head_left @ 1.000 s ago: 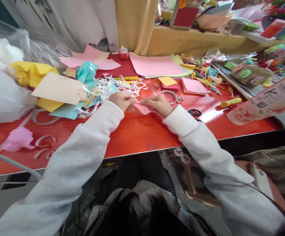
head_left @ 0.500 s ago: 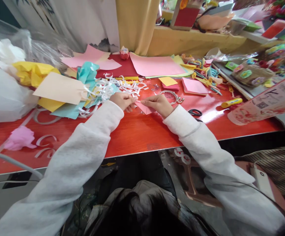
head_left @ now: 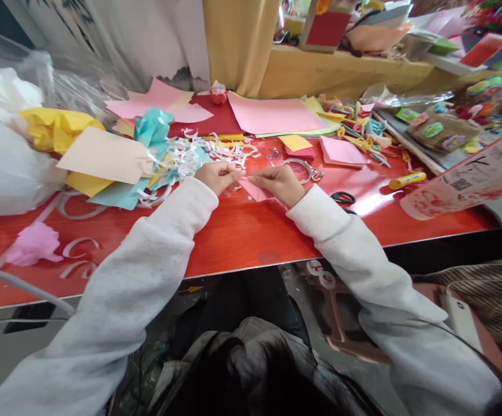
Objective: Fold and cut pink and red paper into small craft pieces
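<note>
Over the red table, a small piece of pink paper is pinched in my right hand. My left hand is closed, thumb against fingertips, at the left end of the same paper; whatever its fingertips hold is too small to make out. The two hands' fingertips almost meet. Curled white paper strips lie just behind my left hand. Beyond my right hand are a ring-shaped clasp and a stack of pink paper squares. Black-handled scissors lie to its right, their blades hidden.
Left are a beige sheet, crumpled yellow paper, a pink paper ball and a white plastic bag. At right stand a tilted pink cup and a yellow glue stick. Large pink sheets lie at the back.
The fingers of my left hand have shifted slightly at the paper's left end, with the lower fingers drawn in. My right hand keeps its place, still pinching the pink paper.
</note>
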The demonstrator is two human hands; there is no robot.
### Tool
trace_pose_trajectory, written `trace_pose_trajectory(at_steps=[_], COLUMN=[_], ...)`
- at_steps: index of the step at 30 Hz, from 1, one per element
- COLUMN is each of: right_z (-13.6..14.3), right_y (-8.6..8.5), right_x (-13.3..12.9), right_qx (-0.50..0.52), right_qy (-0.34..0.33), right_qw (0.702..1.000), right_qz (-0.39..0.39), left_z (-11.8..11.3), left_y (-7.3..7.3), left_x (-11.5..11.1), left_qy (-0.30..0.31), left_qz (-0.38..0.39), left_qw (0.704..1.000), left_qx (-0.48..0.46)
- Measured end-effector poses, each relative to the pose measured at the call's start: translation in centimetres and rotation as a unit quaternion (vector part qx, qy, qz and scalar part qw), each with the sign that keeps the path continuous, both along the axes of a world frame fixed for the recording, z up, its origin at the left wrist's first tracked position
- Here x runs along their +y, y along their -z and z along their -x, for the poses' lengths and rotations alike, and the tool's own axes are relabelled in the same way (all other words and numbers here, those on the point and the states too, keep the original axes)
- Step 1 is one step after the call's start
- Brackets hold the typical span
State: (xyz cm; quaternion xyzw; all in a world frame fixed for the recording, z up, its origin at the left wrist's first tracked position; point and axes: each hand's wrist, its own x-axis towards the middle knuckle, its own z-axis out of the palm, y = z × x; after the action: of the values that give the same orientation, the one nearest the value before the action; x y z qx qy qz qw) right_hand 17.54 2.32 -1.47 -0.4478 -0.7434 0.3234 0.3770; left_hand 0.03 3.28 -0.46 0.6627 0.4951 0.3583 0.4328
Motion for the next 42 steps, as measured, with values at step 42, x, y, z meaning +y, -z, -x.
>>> trace_pose_trajectory(at_steps=[42], right_z=[0.2], right_y=[-1.4], right_x=[-1.0], right_qx=[0.035], right_qy=[-0.107], right_qw=[0.979], right_qz=[0.169], left_z=[0.8], left_y=[-0.5], left_x=[0.1], left_qy=[0.060], left_qz=[-0.100], left_qw=[0.979], left_qx=[0.170])
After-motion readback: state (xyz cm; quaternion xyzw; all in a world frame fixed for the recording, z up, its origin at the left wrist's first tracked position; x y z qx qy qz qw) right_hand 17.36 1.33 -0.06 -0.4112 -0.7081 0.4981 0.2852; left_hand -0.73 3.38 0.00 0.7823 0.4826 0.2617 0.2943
